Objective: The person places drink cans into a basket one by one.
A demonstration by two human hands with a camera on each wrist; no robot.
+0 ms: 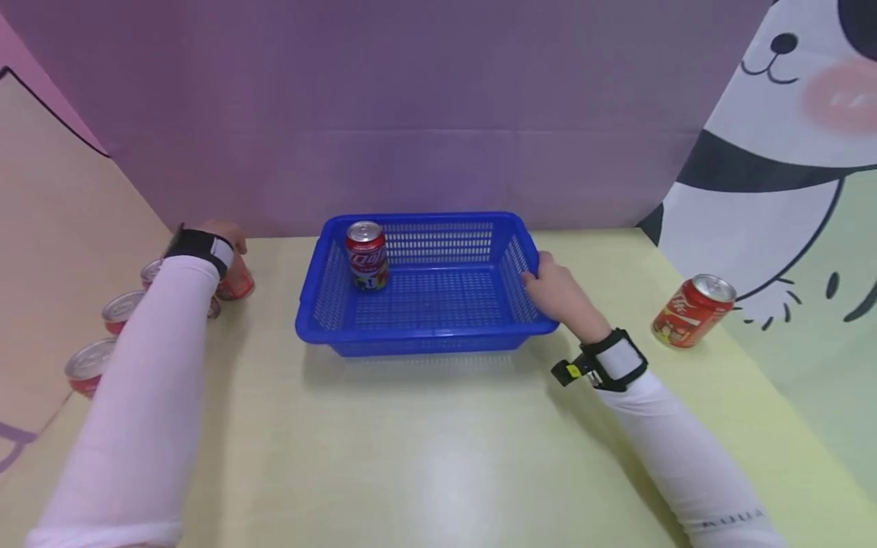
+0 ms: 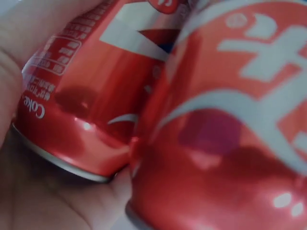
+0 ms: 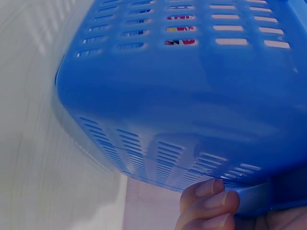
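Note:
At the back left, my left hand point(image 1: 224, 230) holds a red Coke can point(image 2: 91, 110), its fingers and palm curled round the side. Another red can point(image 2: 230, 124) stands very close in front in the left wrist view. My right hand point(image 1: 558, 291) grips the right rim of a blue plastic basket point(image 1: 425, 332); its fingertips point(image 3: 218, 200) curl over the edge in the right wrist view. Inside the basket, toward its left end, one red can with a fruit picture point(image 1: 368, 259) stands upright.
Along the left table edge stand several red cans, among them one can point(image 1: 89, 365) nearest me and another can point(image 1: 123, 308) behind it, partly covered by my left sleeve. A red can point(image 1: 692, 312) stands at the right. A purple backdrop point(image 1: 425, 114) rises behind the table.

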